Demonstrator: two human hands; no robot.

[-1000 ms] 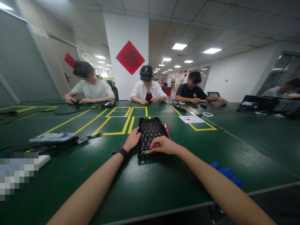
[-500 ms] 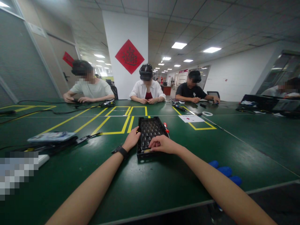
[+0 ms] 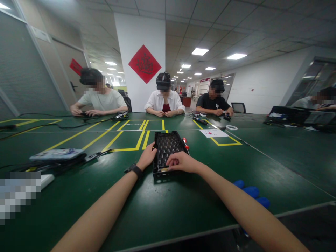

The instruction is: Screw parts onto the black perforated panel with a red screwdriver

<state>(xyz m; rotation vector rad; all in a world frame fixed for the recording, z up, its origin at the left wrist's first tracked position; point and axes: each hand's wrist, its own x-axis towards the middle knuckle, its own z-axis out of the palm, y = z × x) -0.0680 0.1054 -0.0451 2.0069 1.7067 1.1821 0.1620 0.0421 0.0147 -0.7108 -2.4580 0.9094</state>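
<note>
Working near end of black slotted case [image 3: 159, 174] on table [image 3: 136, 210]. My left hand [image 3: 147, 156] braces its left wall; right hand [image 3: 183, 162] bunched at yellowish piece [image 3: 164, 169], can't tell either grip. Next move probably needs case steady.

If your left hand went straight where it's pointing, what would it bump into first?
Most likely the black tray: the left hand points forward and a bit right, and seems to touch the tray's left side, though depth is hard to judge.
</note>
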